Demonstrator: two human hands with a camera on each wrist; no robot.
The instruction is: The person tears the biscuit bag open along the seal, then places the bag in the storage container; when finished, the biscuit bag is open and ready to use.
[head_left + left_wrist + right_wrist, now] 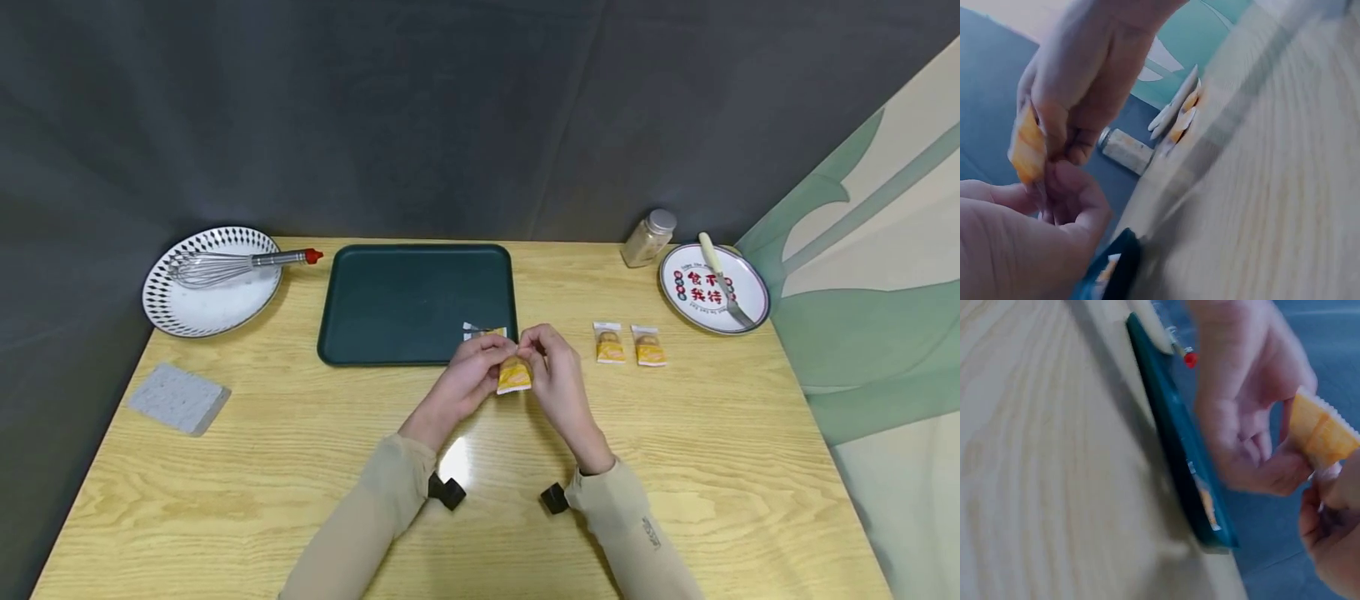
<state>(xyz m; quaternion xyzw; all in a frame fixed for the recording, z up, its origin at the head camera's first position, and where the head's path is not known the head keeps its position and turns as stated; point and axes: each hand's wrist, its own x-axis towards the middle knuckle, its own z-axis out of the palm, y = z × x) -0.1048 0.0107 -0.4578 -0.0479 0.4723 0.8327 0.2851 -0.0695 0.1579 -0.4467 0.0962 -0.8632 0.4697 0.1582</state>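
Over the near right corner of a dark green tray (420, 304), both hands hold a small yellow-orange snack packet (514, 377). The left hand (467, 377) pinches its edge between thumb and fingers. From the other side, the right hand (558, 383) pinches the same packet close to the left fingertips. In the right wrist view, the packet's serrated end (1325, 428) points up, and its lower end is hidden by the fingers. Whether the wrapper is torn cannot be seen. Behind the hands, clear-and-yellow wrapping (491, 332) lies in the tray corner, partly hidden.
Two similar packets (609, 342) lie right of the hands. Behind them stand a lidded jar (648, 239) and a plate (686, 310) with a pale-handled spreader (723, 283). At left are a patterned bowl (225, 310) with a whisk (217, 268) and a grey block (178, 398).
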